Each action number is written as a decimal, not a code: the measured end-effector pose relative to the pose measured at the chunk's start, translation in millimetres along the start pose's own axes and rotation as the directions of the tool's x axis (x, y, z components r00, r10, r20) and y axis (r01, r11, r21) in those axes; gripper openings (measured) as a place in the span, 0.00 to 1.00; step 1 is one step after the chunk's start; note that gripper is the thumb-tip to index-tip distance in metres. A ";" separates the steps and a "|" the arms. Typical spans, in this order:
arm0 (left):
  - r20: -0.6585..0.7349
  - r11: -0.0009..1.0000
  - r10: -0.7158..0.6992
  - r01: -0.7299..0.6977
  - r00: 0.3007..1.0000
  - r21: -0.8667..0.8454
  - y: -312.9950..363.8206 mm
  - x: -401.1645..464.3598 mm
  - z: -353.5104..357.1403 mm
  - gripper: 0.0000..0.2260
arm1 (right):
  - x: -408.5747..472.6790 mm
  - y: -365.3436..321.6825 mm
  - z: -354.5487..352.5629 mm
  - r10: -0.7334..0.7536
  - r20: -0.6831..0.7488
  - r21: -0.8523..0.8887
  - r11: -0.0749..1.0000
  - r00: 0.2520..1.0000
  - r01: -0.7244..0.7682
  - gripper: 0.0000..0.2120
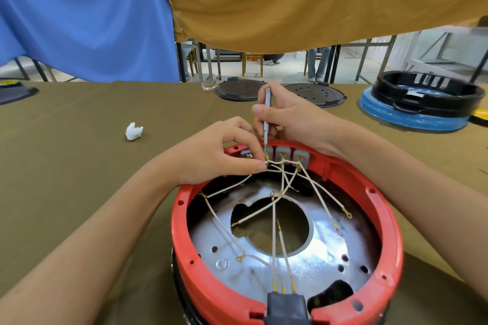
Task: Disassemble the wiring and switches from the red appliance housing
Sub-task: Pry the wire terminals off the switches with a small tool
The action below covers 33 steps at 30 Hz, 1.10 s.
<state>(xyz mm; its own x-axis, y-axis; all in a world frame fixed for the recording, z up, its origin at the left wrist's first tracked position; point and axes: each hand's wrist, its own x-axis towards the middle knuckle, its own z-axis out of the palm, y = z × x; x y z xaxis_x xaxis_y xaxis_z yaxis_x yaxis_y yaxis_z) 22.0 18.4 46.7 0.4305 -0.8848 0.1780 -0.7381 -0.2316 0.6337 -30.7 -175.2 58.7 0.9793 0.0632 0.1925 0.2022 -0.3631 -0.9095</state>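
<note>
**Q:** Where's the unit, and what's it going to feel like to work on?

**Me:** Red housing (390,219) sits upside down on the counter (79,166), right in front of me, open side up. Rigid plastic shell w/ a shiny metal plate inside, so I'd guess it stays put w/o clamping. The white wires (311,182) are the touchy bit: thin, floppy, criss-crossed, ending in small brass ring terminals. I reckon tugging mid-wire could kink them or snap a crimp, so I take hold at the terminal, not the lead. The switches (287,154) are a row of small grey blocks on the far inner wall; probably brittle tabs.

**Q:** Hands?

**Me:** Left hand (219,153) reaches over the far rim, thumb and forefinger pinching the terminal at the leftmost switch, other fingers curled. Right hand (290,116) comes in from the far side, wrist resting on the rim, fingers wrapped round a slim grey screwdriver (267,116) held nearly upright, tip down at that same terminal. Both forearms flank the housing.

**Q:** Slip risk?

**Me:** Some, I'd say. Tiny screw, narrow driver, so light pressure.
</note>
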 end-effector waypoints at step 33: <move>-0.007 1.000 -0.019 0.019 1.000 0.002 0.0 -0.1 0.1 0.06 | 0.0 8.0 -4.6 0.024 -0.019 0.187 0.982 1.000 -0.020 0.05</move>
<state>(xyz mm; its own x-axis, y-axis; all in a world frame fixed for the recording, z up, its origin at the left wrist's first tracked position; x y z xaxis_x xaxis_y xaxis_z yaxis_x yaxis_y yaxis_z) 21.9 18.5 46.6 0.4482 -0.8773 0.1717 -0.7308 -0.2490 0.6355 -29.1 -182.3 53.1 0.9835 0.0368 0.1771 0.1808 -0.1844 -0.9661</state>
